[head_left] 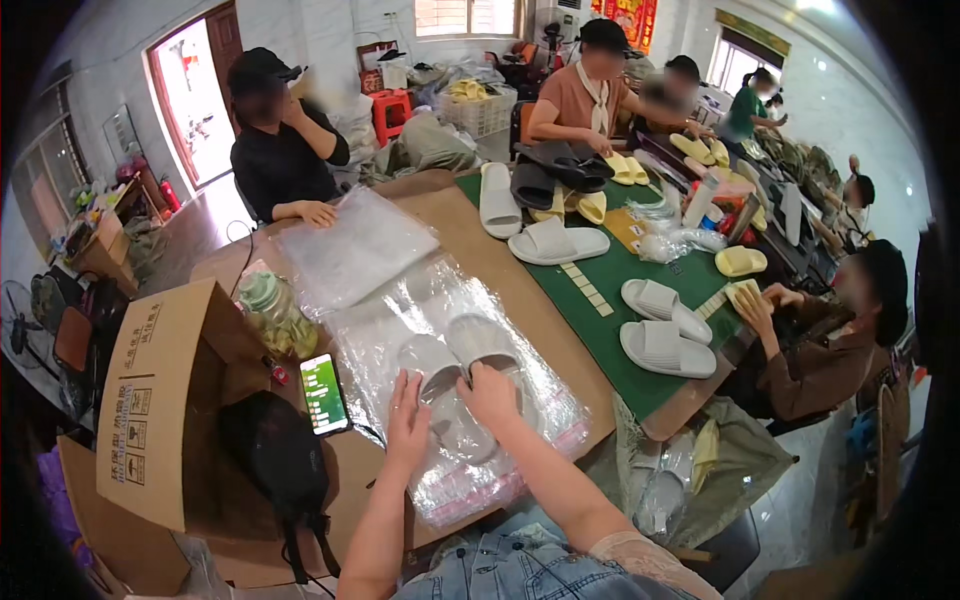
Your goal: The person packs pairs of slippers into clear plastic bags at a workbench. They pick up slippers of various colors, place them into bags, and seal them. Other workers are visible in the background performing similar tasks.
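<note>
In front of me, a pair of light grey slippers lies on a stack of clear plastic bags, toes pointing away. My left hand grips the outer edge of the left grey slipper, its fingers close together along the side. Near the inner edge of the right grey slipper, my right hand is closed on it with curled fingers. Its palm and the hidden fingertips cover part of the sole. Glare on the plastic blurs the slippers' lower outlines.
At left stand an open cardboard box, a black bag, a lit phone and a jar. More clear bags lie beyond. A green mat holds several slippers. Co-workers sit around the table.
</note>
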Demonstrator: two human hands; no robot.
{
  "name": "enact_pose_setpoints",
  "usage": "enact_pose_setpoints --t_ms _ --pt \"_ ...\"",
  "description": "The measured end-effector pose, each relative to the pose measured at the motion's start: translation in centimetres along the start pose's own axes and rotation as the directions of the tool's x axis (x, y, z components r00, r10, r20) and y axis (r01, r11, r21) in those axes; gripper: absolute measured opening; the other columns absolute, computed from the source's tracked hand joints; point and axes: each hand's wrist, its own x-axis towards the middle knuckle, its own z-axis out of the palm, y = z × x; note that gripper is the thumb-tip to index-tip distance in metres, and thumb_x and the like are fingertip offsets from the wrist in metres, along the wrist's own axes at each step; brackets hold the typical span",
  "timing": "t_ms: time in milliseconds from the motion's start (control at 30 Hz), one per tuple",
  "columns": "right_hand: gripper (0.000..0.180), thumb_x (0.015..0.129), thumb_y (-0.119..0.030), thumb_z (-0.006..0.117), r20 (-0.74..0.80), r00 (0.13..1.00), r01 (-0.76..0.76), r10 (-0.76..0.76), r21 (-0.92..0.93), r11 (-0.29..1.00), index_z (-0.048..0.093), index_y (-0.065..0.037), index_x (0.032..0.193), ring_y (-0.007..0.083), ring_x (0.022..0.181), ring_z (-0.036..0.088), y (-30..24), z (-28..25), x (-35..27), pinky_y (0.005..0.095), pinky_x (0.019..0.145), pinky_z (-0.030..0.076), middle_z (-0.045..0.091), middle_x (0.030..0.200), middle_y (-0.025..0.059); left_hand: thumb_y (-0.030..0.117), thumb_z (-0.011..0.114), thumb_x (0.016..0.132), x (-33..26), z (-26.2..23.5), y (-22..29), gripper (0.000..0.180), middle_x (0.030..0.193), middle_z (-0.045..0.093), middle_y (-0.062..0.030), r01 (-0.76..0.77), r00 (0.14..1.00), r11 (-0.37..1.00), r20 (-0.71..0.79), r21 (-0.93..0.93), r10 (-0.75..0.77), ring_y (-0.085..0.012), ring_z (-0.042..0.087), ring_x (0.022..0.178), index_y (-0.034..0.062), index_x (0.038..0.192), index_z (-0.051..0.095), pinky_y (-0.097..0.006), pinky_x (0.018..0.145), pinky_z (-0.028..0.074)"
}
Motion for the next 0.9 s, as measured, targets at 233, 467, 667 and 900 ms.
enact_pose_setpoints --t_ms 233,467,667,900 --pt "0.032 0.086 -0.031 0.070 0.060 0.998 -0.031 0.027 0.072 0.997 0.058 -0.004 0.076 0.0386 0.068 0.066 0.9 -5.3 -5.1 0.0502 0.063 0.050 0.065 0.073 0.0160 0.021 0.044 0.102 -0.5 0.7 -1.5 0.054 0.156 0.035 -0.0295 0.033 0.992 0.988 -0.127 0.153 -0.014 -0.0433 0.034 0.144 -0.0040 0.149 0.041 -0.047 0.119 0.024" --pt "0.027 0.080 -0.028 0.072 0.058 0.985 -0.167 0.163 0.064 0.984 0.060 -0.004 0.076 0.0380 0.069 0.066 5.6 -14.0 -15.2 0.0484 0.063 0.051 0.066 0.074 0.0158 0.020 0.050 0.101 -0.5 0.5 -0.7 0.041 0.142 0.054 -0.0221 0.072 0.996 0.941 0.022 0.330 -0.083 -0.0405 0.041 0.136 -0.0019 0.135 0.058 -0.049 0.115 0.030" --pt "0.023 0.086 -0.021 0.071 -0.664 0.604 -0.566 0.441 0.033 0.824 0.062 0.000 0.087 0.0297 0.070 0.062 15.5 -26.8 -19.7 0.0431 0.063 0.045 0.064 0.076 0.0153 0.020 0.050 0.102 -0.5 0.5 0.8 0.037 0.144 0.053 -0.0210 0.018 0.997 0.924 0.065 0.382 -0.046 -0.0408 0.040 0.136 0.0017 0.133 0.061 -0.049 0.115 0.030" --pt "0.036 0.083 -0.035 0.069 -0.483 0.546 -0.825 0.684 -0.455 0.337 0.069 -0.001 0.096 0.0404 0.096 0.069 33.9 -29.6 -26.0 0.0519 0.084 0.053 0.072 0.098 0.0210 0.021 0.050 0.102 -0.3 1.1 0.3 0.037 0.142 0.053 -0.0231 -0.026 0.995 0.910 0.102 0.413 -0.018 -0.0419 0.041 0.135 0.0017 0.131 0.061 -0.051 0.115 0.029"
